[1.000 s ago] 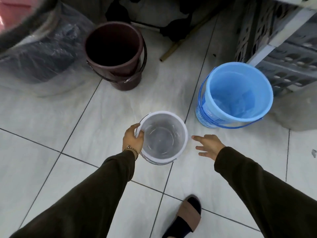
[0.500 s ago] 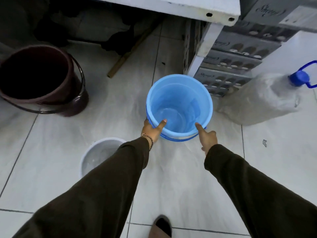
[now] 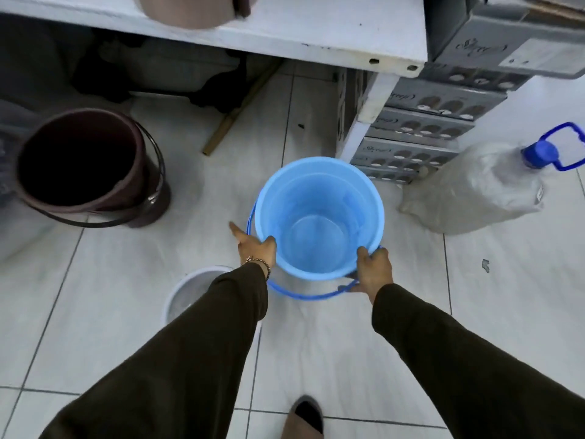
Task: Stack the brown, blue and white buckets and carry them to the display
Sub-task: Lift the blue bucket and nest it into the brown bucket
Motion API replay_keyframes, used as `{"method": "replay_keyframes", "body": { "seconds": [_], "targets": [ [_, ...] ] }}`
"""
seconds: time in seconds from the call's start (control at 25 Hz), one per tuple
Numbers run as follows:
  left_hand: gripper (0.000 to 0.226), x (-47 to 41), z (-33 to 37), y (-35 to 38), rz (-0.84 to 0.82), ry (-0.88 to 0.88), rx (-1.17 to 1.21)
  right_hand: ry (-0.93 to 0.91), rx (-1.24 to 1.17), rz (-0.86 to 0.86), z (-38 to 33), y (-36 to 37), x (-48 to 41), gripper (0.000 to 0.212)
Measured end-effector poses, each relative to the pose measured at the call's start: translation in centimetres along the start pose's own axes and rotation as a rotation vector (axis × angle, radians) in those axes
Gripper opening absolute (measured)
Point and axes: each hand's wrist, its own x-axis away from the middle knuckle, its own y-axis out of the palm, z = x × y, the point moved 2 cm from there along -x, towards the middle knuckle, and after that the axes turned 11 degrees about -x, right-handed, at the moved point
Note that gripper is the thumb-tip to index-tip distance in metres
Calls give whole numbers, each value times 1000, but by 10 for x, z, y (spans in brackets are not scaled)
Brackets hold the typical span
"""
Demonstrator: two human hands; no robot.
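The blue bucket (image 3: pixel 319 217) is in the middle of the view, raised above the tiled floor, its blue wire handle hanging down toward me. My left hand (image 3: pixel 255 247) grips its near-left rim, index finger sticking out. My right hand (image 3: pixel 373 269) grips the near-right rim by the handle hinge. The white bucket (image 3: pixel 193 291) stands on the floor below my left forearm, mostly hidden by the sleeve. The brown bucket (image 3: pixel 79 166) stands empty at the left, its handle down.
A white table (image 3: pixel 316 36) runs across the top, its leg (image 3: pixel 364 122) just behind the blue bucket. Grey crates (image 3: pixel 421 141) are stacked at the right. A large clear bottle (image 3: pixel 474 188) with a blue cap lies beside them. A wooden stick (image 3: pixel 234 115) lies under the table. My shoe (image 3: pixel 304 416) is at the bottom.
My left hand released the white bucket and both hands moved to the blue bucket. They now grip its rim, and the bucket has come up and toward me.
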Motion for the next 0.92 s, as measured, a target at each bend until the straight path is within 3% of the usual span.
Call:
{"method": "replay_keyframes", "body": {
  "seconds": [0.08,0.12,0.24,0.4,0.68,0.92],
  "targets": [
    [86,3,0,-38,-6,-77,2,-16,19,-47,-9,2,26,25],
    [70,7,2,-56,-41,-71,14,-43,52,-69,-17,6,40,23],
    [39,28,14,-105,-16,88,34,-142,114,-100,-43,25,81,18],
    [44,53,34,-196,129,246,66,-282,141,-148,-75,88,145,13],
    [35,70,47,-366,418,322,202,-432,163,-291,-120,231,232,11],
    [39,17,39,-468,479,284,259,-427,122,-414,-136,350,241,25]
  ]
}}
